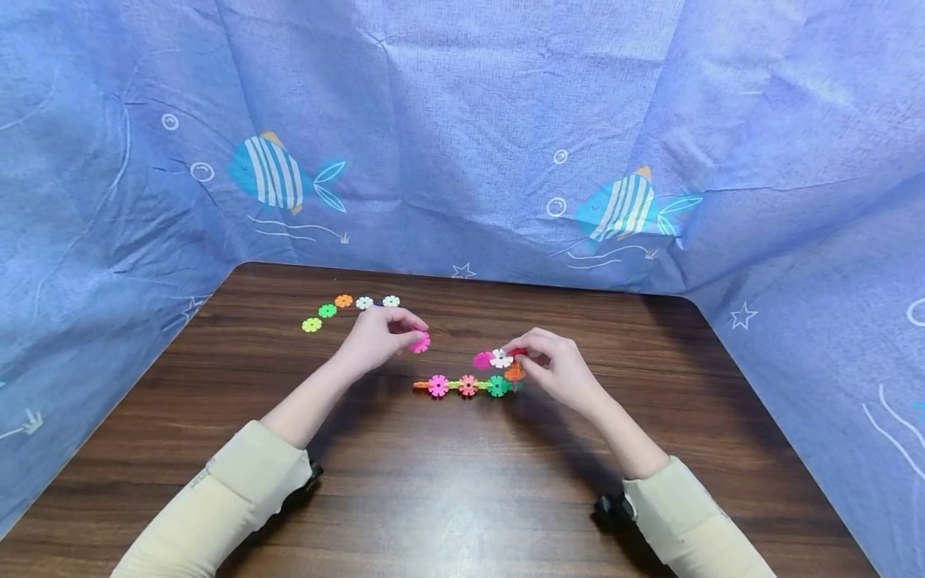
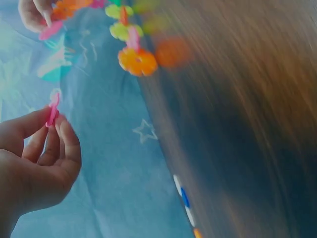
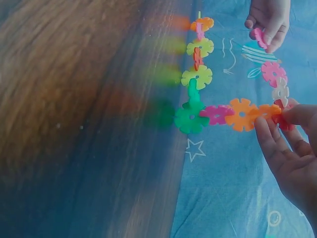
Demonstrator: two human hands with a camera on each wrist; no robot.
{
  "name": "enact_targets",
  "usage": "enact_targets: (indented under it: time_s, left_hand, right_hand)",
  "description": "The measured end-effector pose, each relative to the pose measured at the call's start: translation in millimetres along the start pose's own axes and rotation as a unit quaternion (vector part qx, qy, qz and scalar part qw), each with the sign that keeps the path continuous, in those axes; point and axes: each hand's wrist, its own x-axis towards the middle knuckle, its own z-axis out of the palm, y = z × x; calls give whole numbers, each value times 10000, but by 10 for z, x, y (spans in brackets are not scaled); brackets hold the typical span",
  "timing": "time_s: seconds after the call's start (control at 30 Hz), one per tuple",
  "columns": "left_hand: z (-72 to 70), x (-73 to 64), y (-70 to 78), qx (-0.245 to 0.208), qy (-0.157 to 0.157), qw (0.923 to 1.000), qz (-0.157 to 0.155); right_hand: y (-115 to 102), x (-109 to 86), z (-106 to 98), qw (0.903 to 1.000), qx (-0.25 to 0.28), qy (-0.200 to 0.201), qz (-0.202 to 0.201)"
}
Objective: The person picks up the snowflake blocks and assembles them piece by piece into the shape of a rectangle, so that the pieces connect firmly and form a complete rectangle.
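My left hand [image 1: 377, 339] pinches a pink notched flower-shaped disc [image 1: 421, 343] between thumb and fingertips, held above the table. To its right, my right hand [image 1: 562, 368] grips a chain of interlocked flower discs by a red disc [image 3: 286, 122] and the orange disc beside it. The chain's lower row, with a green disc [image 1: 496, 386] near its corner, runs left along the table side nearer me. From the red disc, a white disc [image 1: 501, 359] and a magenta-pink disc [image 1: 482, 360] reach left toward the left hand. The held pink disc is apart from this end.
Loose discs lie in a curved row at the back left: yellow-green [image 1: 311, 325], green [image 1: 328, 311], orange [image 1: 344, 301] and white [image 1: 391, 301] among them. A blue one is partly hidden by the left hand. A blue fish-print cloth [image 1: 462, 160] hangs behind the brown table [image 1: 462, 466].
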Motion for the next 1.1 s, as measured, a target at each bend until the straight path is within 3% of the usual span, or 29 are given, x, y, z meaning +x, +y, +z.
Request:
enact_targets:
  time_s: [0.17,0.4,0.6,1.1]
  left_hand:
    - [100,-55,115,-122,86,9999,25]
    - [261,-88,227,-962,114,9944,-416]
    - [395,-74,271,-1515,174,9862,-647]
    - [574,-54,306,-2040,333,9751,-803]
  right_hand:
    - [-47,-19,-27,9990,203,-14,399]
    - [-99,-46,-38,9946,551,-128,867]
    - [-83,-57,-33,9954,434,-112,843]
    - [-56,-63,-22,9972,397,-136,625]
